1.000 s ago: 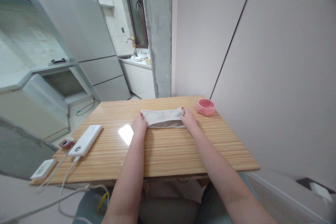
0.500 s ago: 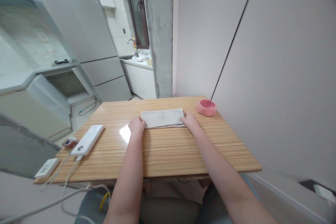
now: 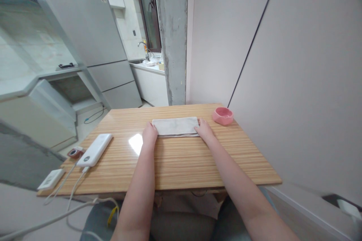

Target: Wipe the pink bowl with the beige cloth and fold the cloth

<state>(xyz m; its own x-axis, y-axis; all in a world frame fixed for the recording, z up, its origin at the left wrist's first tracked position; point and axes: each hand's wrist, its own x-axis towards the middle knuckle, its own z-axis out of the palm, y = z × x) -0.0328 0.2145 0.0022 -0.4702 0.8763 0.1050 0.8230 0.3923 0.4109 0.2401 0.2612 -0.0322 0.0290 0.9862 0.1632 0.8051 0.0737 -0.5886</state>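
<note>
both hands settling on the folded cloth

left hand [image 3: 149,134] and right hand [image 3: 204,130] are pressing, fingers flat (nothing pinched), the ends of the folded off-white rectangular cloth [image 3: 175,126], now lying flat mid-table [image 3: 181,165]; its raised edge has dropped.

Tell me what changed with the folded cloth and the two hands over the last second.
The folded off-white cloth, whose upper layer was raised at its near edge a second ago, now lies flat. The left hand drew back, then returned to the cloth's left end; the right hand stayed at the right end. The pink bowl, white power bank and wooden table kept their places.
</note>
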